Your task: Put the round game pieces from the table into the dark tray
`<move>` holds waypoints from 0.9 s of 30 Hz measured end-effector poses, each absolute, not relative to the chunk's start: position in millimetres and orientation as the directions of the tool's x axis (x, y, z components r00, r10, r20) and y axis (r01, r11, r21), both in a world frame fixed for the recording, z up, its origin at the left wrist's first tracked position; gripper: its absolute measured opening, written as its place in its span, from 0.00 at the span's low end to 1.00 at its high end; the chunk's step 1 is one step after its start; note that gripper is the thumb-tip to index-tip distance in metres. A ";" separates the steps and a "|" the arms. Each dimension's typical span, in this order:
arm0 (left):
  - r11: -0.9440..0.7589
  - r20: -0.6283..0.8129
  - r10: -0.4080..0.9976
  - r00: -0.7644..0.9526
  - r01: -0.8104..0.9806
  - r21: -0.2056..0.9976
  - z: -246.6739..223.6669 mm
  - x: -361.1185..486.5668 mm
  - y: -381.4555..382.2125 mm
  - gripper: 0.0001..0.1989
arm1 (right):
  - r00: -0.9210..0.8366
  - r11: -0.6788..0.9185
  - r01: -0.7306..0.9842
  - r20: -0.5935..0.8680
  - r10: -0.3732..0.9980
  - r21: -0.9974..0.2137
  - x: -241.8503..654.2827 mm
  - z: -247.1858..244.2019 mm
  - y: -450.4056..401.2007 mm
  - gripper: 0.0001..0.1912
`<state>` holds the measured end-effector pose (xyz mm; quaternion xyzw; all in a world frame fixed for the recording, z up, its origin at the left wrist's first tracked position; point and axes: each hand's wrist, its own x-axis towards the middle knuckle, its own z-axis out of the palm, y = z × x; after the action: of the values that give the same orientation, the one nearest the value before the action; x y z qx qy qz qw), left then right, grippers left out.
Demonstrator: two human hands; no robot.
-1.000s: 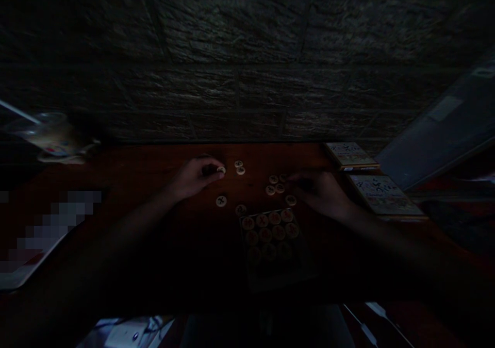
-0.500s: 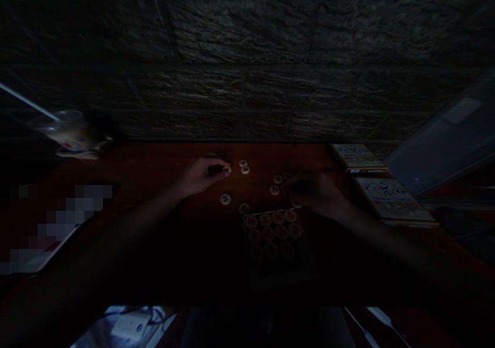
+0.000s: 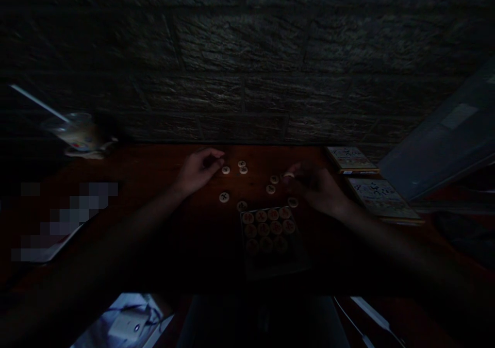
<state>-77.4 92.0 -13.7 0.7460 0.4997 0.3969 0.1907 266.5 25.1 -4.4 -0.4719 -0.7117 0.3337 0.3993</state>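
Note:
Round Chinese chess pieces lie on a dim wooden table. My left hand (image 3: 196, 171) is beside one chess piece (image 3: 226, 170), thumb and fingers apart with nothing between them. To that piece's right, two chess pieces (image 3: 242, 167) sit close together. My right hand (image 3: 319, 189) pinches a tilted chess piece (image 3: 288, 175) between thumb and fingers. Just left of it are two loose chess pieces (image 3: 272, 184), and below it another chess piece (image 3: 293, 202). Nearer to me, a shallow tray (image 3: 276, 268) holds rows of red-marked pieces.
Two flat printed boxes (image 3: 381, 196) lie at the right. A cup with a straw (image 3: 79, 131) stands at the back left. More loose pieces (image 3: 224, 197) lie left of the tray. A stone wall (image 3: 240, 54) rises behind the table; the light is very low.
My left fingers have let go of a chess piece, which stays on the table. My right hand has shifted slightly, and the piece in its fingers now shows tilted.

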 end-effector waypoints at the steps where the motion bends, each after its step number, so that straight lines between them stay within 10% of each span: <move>1: -0.432 0.411 0.894 0.176 0.584 0.688 -10.3 -72.6 88.1 0.15 | -0.265 0.338 0.382 0.248 0.932 -0.860 265.4 0.1 26.0 0.15; 10: -0.365 0.230 0.873 0.431 0.264 0.893 26.4 -9.4 40.1 0.17 | -0.394 0.326 0.331 0.184 0.900 -0.886 233.8 28.3 37.5 0.18; 27: -0.240 0.188 0.899 0.395 0.085 0.967 6.4 16.2 13.1 0.10 | -0.354 0.210 0.167 0.140 0.925 -0.963 234.7 10.0 9.7 0.20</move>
<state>16.2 13.1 6.4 0.6720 0.3662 0.4102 0.4961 234.7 9.7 10.0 -0.4077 -0.6695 0.4783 0.3960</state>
